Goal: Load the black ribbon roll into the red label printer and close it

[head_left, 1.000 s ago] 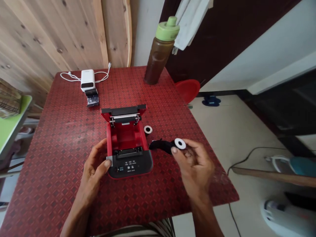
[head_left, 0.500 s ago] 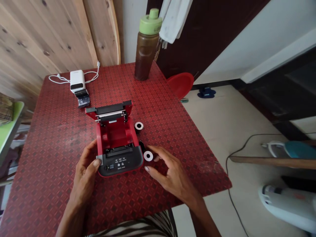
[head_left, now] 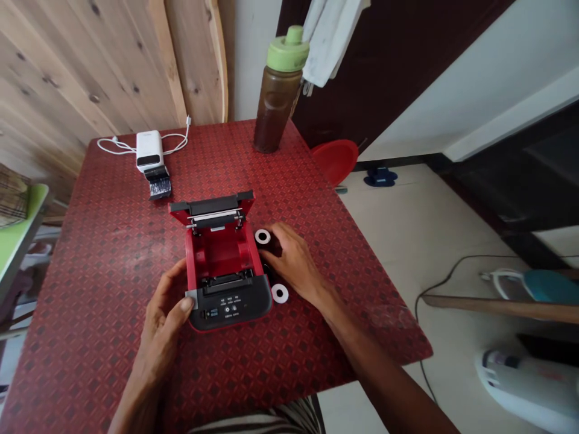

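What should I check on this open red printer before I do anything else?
1. Red printer lid raised: ok.
2. Left hand holding the printer's front corner: ok.
3. Both white rings lying on the table beside the printer: ok.
4. Black piece under the right hand: cannot tell, mostly hidden.
5. Printer powered on: cannot tell.

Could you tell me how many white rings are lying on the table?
2. One ring lies beside the right hand, the other ring near the printer; more may hide under the hand.
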### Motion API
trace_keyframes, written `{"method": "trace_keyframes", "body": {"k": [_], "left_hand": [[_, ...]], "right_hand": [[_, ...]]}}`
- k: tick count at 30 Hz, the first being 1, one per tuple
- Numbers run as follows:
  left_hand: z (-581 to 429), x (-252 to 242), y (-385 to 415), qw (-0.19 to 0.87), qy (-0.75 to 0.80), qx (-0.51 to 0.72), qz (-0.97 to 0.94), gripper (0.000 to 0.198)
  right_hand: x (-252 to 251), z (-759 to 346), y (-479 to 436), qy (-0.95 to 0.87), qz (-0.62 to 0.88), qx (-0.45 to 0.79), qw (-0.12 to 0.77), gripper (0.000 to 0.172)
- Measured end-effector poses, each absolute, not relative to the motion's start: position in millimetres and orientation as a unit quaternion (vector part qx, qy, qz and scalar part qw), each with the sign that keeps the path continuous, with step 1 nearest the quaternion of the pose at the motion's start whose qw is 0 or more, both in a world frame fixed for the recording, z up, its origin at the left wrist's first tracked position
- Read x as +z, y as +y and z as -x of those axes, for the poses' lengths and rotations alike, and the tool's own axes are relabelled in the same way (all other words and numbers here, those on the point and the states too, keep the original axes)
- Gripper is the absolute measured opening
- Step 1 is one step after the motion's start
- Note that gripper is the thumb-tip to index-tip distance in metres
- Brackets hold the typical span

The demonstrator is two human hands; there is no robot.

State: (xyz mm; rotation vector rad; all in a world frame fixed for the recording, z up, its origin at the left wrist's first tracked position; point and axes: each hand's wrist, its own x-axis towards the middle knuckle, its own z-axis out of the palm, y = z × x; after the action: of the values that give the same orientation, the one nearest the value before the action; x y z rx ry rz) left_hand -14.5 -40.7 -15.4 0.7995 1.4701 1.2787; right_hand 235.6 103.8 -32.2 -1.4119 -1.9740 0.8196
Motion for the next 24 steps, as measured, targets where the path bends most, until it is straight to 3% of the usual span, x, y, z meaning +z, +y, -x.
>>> {"method": "trace_keyframes", "body": {"k": [2,5,11,16,19,24], "left_hand": [[14.7,-14.6,-40.0,0.5,0.599,0.527,-0.337,0.068],[14.6,-13.1,-38.1,0.506,0.587,0.528,-0.347,0.066],[12.4,-8.5,-35.6,0.525,0.572,0.531,-0.339,0.067],[11.9,-8.9,-37.3,0.523,0.57,0.533,-0.342,0.067],[12.1,-9.0,-38.3,0.532,0.564,0.534,-0.337,0.067],[12.1,-4.6,-38.4,0.538,0.565,0.524,-0.342,0.067]], "right_hand": [[-34.3,-234.2,105.1,-0.733,0.53,0.309,0.293,0.013],[-24.6,-245.6,99.4,-0.712,0.543,0.312,0.319,0.018],[52.4,-282.6,69.7,-0.678,0.512,0.373,0.372,0.026],[103.7,-282.0,51.9,-0.749,0.396,0.444,0.291,0.029],[100.4,-262.5,56.5,-0.746,0.353,0.514,0.234,0.029],[79.6,-227.8,71.0,-0.679,0.286,0.642,0.211,0.034]]}}
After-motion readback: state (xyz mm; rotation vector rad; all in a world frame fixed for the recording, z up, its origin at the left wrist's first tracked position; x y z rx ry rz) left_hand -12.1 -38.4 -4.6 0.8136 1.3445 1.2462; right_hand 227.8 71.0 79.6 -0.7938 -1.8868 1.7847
